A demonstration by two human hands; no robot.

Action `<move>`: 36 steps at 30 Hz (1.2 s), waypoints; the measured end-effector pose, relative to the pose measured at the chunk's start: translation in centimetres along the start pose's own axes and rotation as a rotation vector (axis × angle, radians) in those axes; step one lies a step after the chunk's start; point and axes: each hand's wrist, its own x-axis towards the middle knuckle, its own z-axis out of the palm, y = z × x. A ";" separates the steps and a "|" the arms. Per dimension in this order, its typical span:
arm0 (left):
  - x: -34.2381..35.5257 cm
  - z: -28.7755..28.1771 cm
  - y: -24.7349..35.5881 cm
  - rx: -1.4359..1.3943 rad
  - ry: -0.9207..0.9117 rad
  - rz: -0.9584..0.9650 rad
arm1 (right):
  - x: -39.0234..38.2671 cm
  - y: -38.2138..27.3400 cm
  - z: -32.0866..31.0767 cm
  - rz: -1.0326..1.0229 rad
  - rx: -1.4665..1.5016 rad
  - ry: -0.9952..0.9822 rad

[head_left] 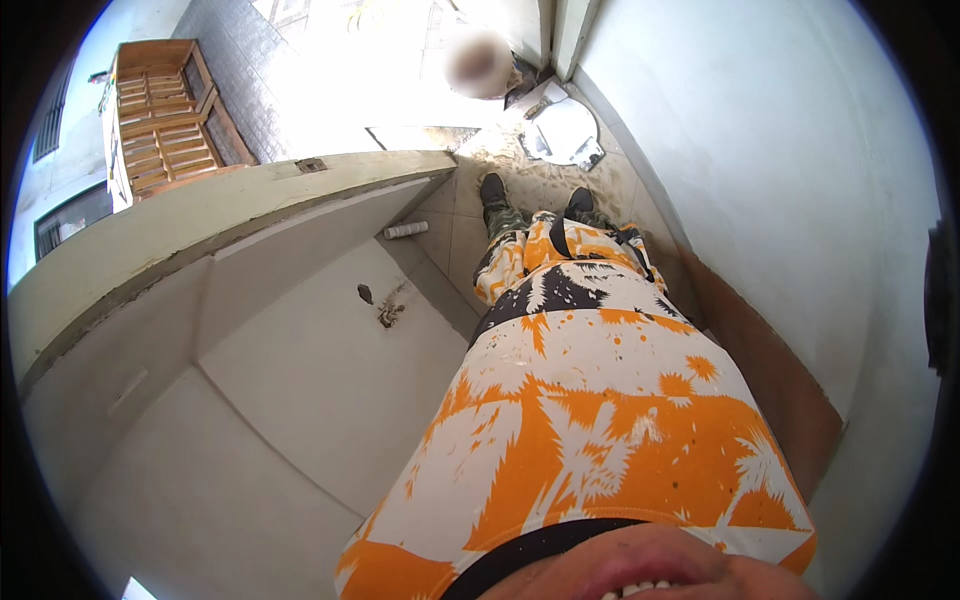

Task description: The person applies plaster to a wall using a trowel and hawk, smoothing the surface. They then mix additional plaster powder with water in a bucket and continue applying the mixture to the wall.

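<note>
Neither of my hands shows. My body in an orange, white and black patterned shirt (590, 420) fills the lower middle, and my dark shoes (492, 190) stand on a tiled floor (465, 255) marked with brown mess. A white cylinder (405, 229) lies at the foot of the low wall on my left. Beyond my feet is a white rounded object (560, 132) with smaller pieces behind it, too unclear to name.
A pale wall (760, 200) runs along my right. On my left a low wall with a cream ledge (250, 190) encloses me, with a wooden slatted structure (160, 125) beyond it. A blurred round shape (478, 62), possibly another person's head, is at the far end.
</note>
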 end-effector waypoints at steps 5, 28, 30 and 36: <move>-0.2 -0.1 0.2 0.014 -0.009 -0.003 | 0.0 0.1 -0.2 0.001 0.011 -0.002; 6.2 3.1 3.4 0.331 0.067 0.119 | -11.9 7.2 -5.5 -0.048 -0.247 -0.097; 8.2 4.9 5.8 0.572 0.211 0.252 | -9.5 6.1 -1.4 -0.295 -0.571 -0.009; 10.0 12.2 12.1 1.232 -0.445 0.334 | -11.4 3.2 8.1 -0.164 -0.643 -0.517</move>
